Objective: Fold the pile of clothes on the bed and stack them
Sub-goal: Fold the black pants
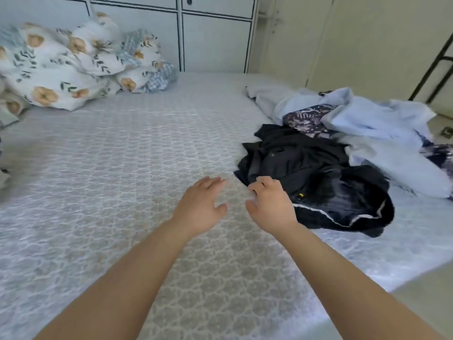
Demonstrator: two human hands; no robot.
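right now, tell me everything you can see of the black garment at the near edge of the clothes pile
The black garment lies crumpled on the bed, at the near left edge of the pile. It looks like dark, thin fabric, bunched in deep folds, with a pale trim line along its near hem and a small yellow spot near the front. Pale blue clothes and a dark patterned piece lie against its far side. The right hand, fingers curled, is at its left edge; whether it grips the fabric is unclear.

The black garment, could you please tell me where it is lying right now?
In the head view, the black garment lies on the bed's right side, at the pile's near edge, beside the right hand.
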